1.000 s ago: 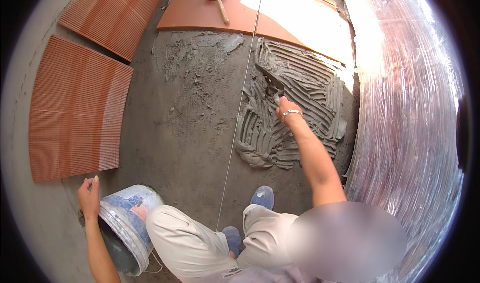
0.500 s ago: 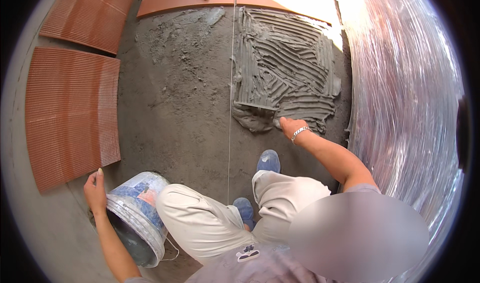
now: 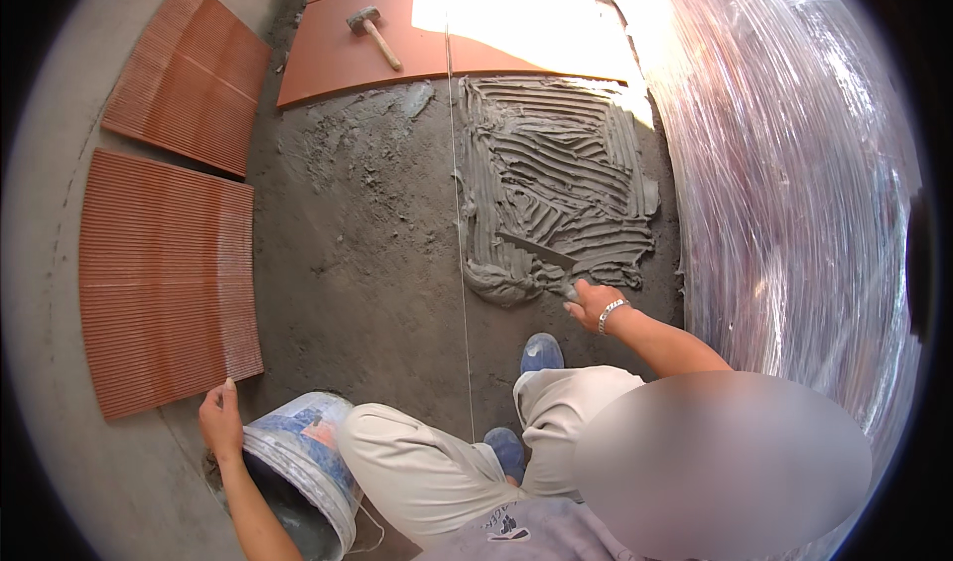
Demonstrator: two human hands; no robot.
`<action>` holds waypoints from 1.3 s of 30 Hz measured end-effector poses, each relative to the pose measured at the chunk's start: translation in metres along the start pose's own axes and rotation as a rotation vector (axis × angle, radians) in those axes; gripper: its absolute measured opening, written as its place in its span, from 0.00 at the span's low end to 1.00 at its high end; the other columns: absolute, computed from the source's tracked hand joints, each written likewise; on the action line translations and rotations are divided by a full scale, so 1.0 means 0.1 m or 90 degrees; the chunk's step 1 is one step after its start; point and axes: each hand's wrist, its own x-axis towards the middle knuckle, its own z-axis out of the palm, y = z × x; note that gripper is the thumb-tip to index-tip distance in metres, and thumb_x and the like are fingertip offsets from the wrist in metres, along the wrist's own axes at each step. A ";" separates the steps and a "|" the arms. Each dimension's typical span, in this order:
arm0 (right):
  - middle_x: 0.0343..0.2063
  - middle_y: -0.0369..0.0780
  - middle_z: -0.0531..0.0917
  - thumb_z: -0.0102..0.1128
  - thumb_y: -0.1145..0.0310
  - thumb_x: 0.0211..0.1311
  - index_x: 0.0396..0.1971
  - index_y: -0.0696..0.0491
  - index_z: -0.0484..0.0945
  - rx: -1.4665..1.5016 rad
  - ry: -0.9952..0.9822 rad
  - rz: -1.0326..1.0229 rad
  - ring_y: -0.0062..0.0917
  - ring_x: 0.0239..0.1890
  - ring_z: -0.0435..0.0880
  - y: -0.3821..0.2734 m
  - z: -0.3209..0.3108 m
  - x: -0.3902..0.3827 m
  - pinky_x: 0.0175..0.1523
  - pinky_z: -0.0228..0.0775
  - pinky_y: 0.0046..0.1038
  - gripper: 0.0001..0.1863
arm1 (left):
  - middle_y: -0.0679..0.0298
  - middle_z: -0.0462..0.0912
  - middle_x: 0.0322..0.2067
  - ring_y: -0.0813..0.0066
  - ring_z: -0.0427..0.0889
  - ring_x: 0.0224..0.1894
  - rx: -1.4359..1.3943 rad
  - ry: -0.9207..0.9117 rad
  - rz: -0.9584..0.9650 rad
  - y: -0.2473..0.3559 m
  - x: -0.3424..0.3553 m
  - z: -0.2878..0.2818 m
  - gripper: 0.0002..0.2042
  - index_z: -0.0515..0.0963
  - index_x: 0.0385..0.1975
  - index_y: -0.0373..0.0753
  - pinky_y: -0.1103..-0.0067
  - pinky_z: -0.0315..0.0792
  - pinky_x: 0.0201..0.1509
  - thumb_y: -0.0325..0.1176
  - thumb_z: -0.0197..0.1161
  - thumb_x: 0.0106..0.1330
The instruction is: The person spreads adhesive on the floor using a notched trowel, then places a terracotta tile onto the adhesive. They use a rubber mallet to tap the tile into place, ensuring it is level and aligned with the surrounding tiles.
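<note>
my right fingers (image 3: 584, 294) clamp the trowel (image 3: 541, 251) at the ridged mortar (image 3: 561, 144); i judge this spreading, the near lump (image 3: 501, 285) calling for levelling. my left fingers (image 3: 229, 394), beside the bucket (image 3: 298, 430): gripping or not, i can't tell.

Mallet (image 3: 379, 41) on tile (image 3: 323, 67) behind mortar (image 3: 556, 174)

Terracotta around grey mortar (image 3: 556, 169)

The mortar is combed into parallel ridges. Left of it, ribbed tiles (image 3: 164, 283) are terracotta with darker bands; beyond it, orange slabs (image 3: 422, 57) carry white glare. On its near side are blue shoes (image 3: 541, 352), cream trousers (image 3: 417, 472) and a blue-and-white bucket (image 3: 308, 432). Right of it, wrap (image 3: 784, 213) shows white streaks over purplish red.
</note>
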 end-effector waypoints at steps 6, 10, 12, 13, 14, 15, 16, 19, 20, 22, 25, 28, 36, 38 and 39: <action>0.39 0.52 0.84 0.47 0.43 0.69 0.45 0.54 0.72 -0.178 -0.093 -0.135 0.48 0.44 0.84 0.33 -0.44 0.26 0.50 0.73 0.45 0.27 | 0.52 0.86 0.36 0.61 0.84 0.42 -0.046 -0.026 -0.012 -0.05 0.04 0.02 0.22 0.82 0.37 0.30 0.70 0.72 0.47 0.49 0.59 0.68; 0.42 0.51 0.84 0.46 0.45 0.70 0.47 0.55 0.73 -0.163 -0.013 -0.087 0.47 0.47 0.83 0.37 -0.81 0.83 0.52 0.73 0.44 0.26 | 0.51 0.85 0.36 0.59 0.82 0.49 -0.066 -0.034 -0.032 -0.08 0.06 0.03 0.20 0.81 0.35 0.27 0.71 0.69 0.57 0.45 0.59 0.69; 0.44 0.51 0.84 0.47 0.45 0.70 0.47 0.55 0.73 -0.137 0.037 -0.062 0.47 0.48 0.82 0.26 -1.03 1.19 0.53 0.72 0.44 0.26 | 0.50 0.85 0.35 0.57 0.81 0.53 -0.061 -0.012 -0.032 -0.10 0.07 0.04 0.20 0.80 0.35 0.27 0.71 0.66 0.62 0.44 0.60 0.69; 0.44 0.51 0.83 0.47 0.45 0.70 0.47 0.55 0.73 -0.124 0.061 -0.040 0.46 0.49 0.82 0.18 -1.14 1.36 0.54 0.72 0.44 0.26 | 0.50 0.85 0.35 0.56 0.80 0.54 -0.075 -0.009 -0.020 -0.11 0.07 0.05 0.20 0.80 0.35 0.26 0.70 0.64 0.64 0.43 0.60 0.69; 0.45 0.51 0.83 0.48 0.46 0.70 0.48 0.55 0.74 -0.095 0.090 -0.037 0.46 0.50 0.81 0.10 -1.26 1.53 0.55 0.72 0.44 0.26 | 0.50 0.85 0.35 0.55 0.79 0.54 -0.079 -0.012 -0.017 -0.11 0.07 0.05 0.20 0.80 0.34 0.26 0.70 0.62 0.66 0.43 0.60 0.69; 0.46 0.52 0.83 0.49 0.46 0.69 0.49 0.56 0.74 -0.073 0.110 -0.016 0.46 0.51 0.81 0.01 -1.39 1.70 0.56 0.71 0.44 0.26 | 0.49 0.85 0.35 0.55 0.79 0.55 -0.083 -0.014 -0.013 -0.12 0.07 0.05 0.20 0.80 0.34 0.26 0.70 0.61 0.68 0.43 0.60 0.69; 0.46 0.52 0.83 0.49 0.47 0.69 0.50 0.56 0.74 -0.042 0.131 -0.011 0.46 0.52 0.80 -0.07 -1.51 1.84 0.56 0.71 0.43 0.26 | 0.50 0.85 0.35 0.55 0.79 0.55 -0.086 -0.010 -0.007 -0.12 0.08 0.05 0.19 0.80 0.34 0.25 0.70 0.61 0.68 0.42 0.60 0.69; 0.48 0.52 0.82 0.51 0.48 0.69 0.49 0.57 0.76 0.018 0.169 -0.021 0.46 0.53 0.80 -0.32 -1.82 2.23 0.57 0.71 0.43 0.25 | 0.50 0.85 0.34 0.57 0.79 0.55 -0.094 0.005 0.001 -0.12 0.07 0.06 0.18 0.80 0.33 0.25 0.69 0.60 0.69 0.40 0.60 0.69; 0.48 0.52 0.82 0.52 0.48 0.69 0.50 0.57 0.77 0.020 0.177 -0.032 0.45 0.53 0.80 -0.40 -1.90 2.35 0.57 0.71 0.43 0.26 | 0.50 0.85 0.34 0.57 0.79 0.55 -0.098 0.013 -0.004 -0.11 0.07 0.07 0.18 0.80 0.33 0.25 0.68 0.60 0.69 0.40 0.60 0.69; 0.49 0.52 0.82 0.51 0.47 0.69 0.48 0.58 0.79 0.054 0.188 0.003 0.45 0.54 0.79 -0.58 -2.01 2.57 0.57 0.71 0.43 0.27 | 0.50 0.85 0.34 0.57 0.79 0.55 -0.096 0.012 -0.011 -0.11 0.08 0.07 0.17 0.80 0.33 0.25 0.68 0.60 0.69 0.39 0.60 0.69; 0.47 0.53 0.82 0.50 0.47 0.69 0.44 0.61 0.81 0.115 0.217 0.026 0.46 0.53 0.80 -0.82 -2.09 2.82 0.56 0.71 0.45 0.28 | 0.50 0.85 0.34 0.57 0.79 0.55 -0.079 0.001 -0.022 -0.11 0.08 0.06 0.17 0.80 0.32 0.25 0.68 0.60 0.69 0.39 0.60 0.69; 0.48 0.52 0.83 0.54 0.54 0.67 0.45 0.59 0.82 0.169 0.169 0.017 0.43 0.52 0.82 -0.99 -2.13 2.91 0.55 0.74 0.42 0.23 | 0.50 0.85 0.33 0.58 0.80 0.53 -0.070 0.017 -0.023 -0.11 0.07 0.07 0.17 0.80 0.31 0.25 0.68 0.61 0.69 0.38 0.61 0.69; 0.47 0.43 0.86 0.68 0.69 0.53 0.44 0.55 0.85 -0.321 0.129 -0.181 0.35 0.46 0.87 -1.01 -2.17 2.95 0.47 0.81 0.34 0.17 | 0.52 0.85 0.28 0.66 0.82 0.39 -0.067 0.019 -0.039 -0.21 0.11 0.10 0.17 0.80 0.29 0.24 0.67 0.60 0.70 0.37 0.61 0.68; 0.47 0.42 0.86 0.68 0.69 0.53 0.44 0.55 0.85 -0.396 0.106 -0.169 0.35 0.46 0.87 -0.86 -2.14 2.97 0.45 0.82 0.35 0.17 | 0.55 0.83 0.25 0.70 0.79 0.34 -0.059 0.024 -0.005 -0.24 0.10 0.10 0.18 0.79 0.28 0.25 0.69 0.67 0.62 0.39 0.61 0.68; 0.46 0.42 0.86 0.68 0.69 0.53 0.44 0.55 0.85 -0.387 0.112 -0.160 0.35 0.45 0.87 -0.78 -2.12 2.99 0.43 0.82 0.35 0.17 | 0.56 0.82 0.24 0.72 0.77 0.31 -0.061 0.028 0.021 -0.24 0.11 0.11 0.19 0.79 0.27 0.25 0.70 0.71 0.57 0.39 0.60 0.68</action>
